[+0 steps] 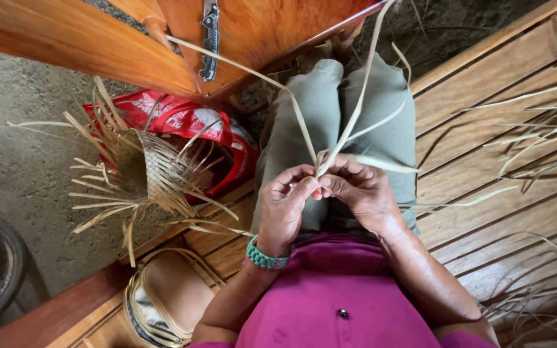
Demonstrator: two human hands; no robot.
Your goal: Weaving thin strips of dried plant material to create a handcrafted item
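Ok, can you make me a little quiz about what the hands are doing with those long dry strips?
1. True or false: both hands pinch the pale leaf strips at the same spot above the lap.
2. Which wrist wears the green bead bracelet: A left, B right, C neither?
3. What lies on the red bag beside the bench?

Key
1. True: the left hand and the right hand meet at the strips.
2. A.
3. A half-woven mat piece with loose strip ends sticking out.
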